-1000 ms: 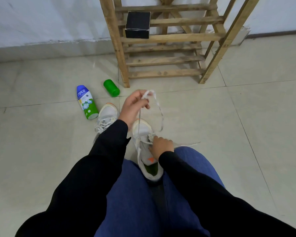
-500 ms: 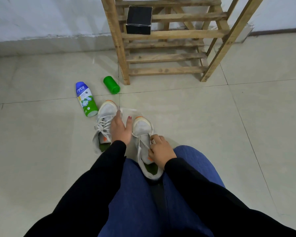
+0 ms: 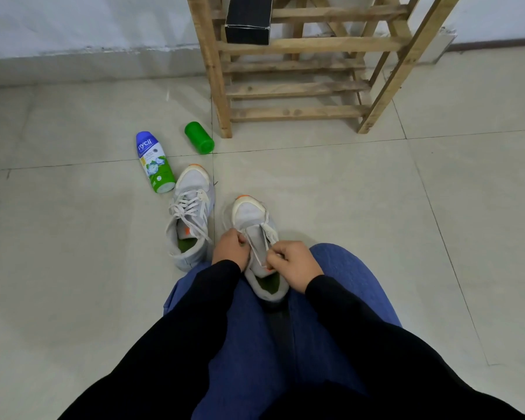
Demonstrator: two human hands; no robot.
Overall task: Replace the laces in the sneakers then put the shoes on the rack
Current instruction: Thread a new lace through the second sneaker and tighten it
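Here, near centre: right shoe (image 3: 256, 237) on the floor (image 3: 346, 207) between the knees, toe pointing far. Left hand (image 3: 230, 249) pinches the lace (image 3: 270, 234) at the shoe's left edge; right hand (image 3: 294, 265) has its grip closed on the lace at the right side. Left shoe (image 3: 191, 216), fully laced, sits just left. Bottle (image 3: 154, 162) and green cap (image 3: 199, 137) lie farther left. Rack (image 3: 294, 86) stands far, a black box (image 3: 249, 19) on it.

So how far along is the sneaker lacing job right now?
The left sneaker on the floor looks fully laced. Both hands, left hand and right hand, are working the lace on the right sneaker. The rack holds neither shoe.
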